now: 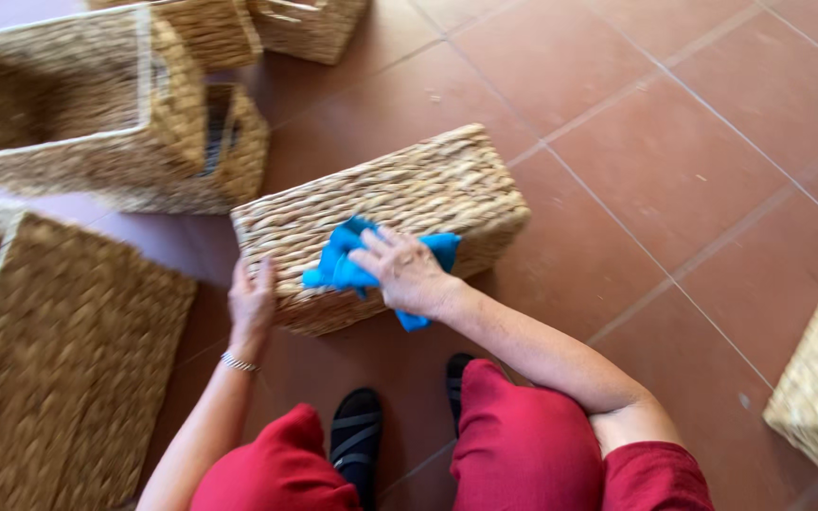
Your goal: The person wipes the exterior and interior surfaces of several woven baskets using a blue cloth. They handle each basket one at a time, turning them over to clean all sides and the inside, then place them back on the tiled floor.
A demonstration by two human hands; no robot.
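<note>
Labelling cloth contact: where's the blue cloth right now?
Head view, centre: blue cloth lies under the right hand on the overturned woven basket.

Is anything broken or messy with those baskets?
Nothing looks broken or spilled. The wicker basket under the blue cloth lies upside down on the tile floor, and another basket lies tipped on its side.
</note>
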